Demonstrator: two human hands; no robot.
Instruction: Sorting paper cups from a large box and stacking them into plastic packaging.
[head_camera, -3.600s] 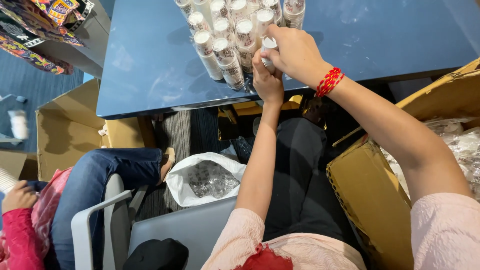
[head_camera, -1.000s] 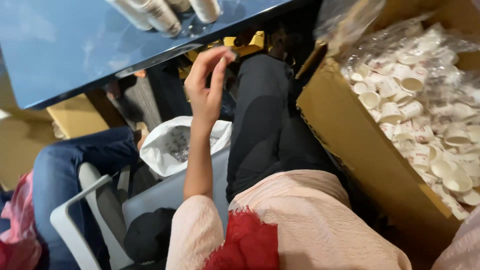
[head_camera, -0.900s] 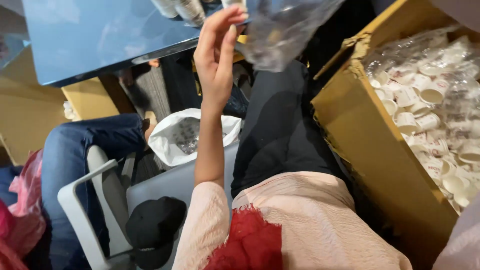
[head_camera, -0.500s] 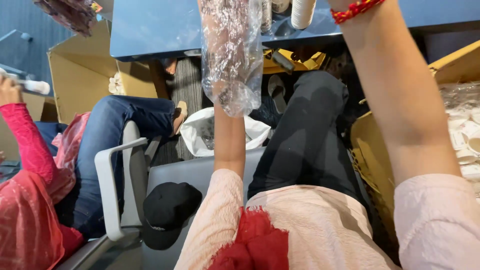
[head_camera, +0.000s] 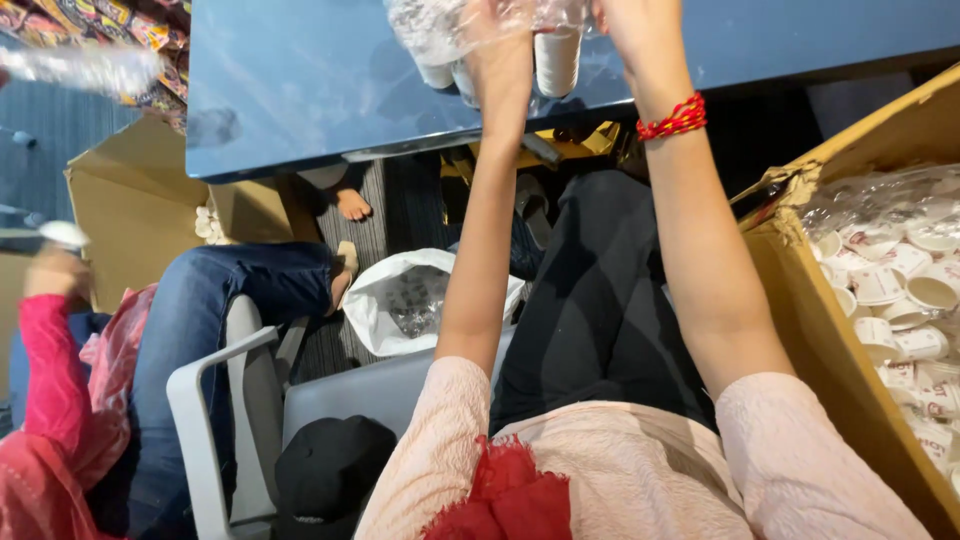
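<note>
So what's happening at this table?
A seated person has both arms raised over a blue table. The left hand and right hand grip a clear plastic bag with white paper cups inside. A cardboard box of loose cups stands at their right. Another person in jeans sits at their left.
</note>
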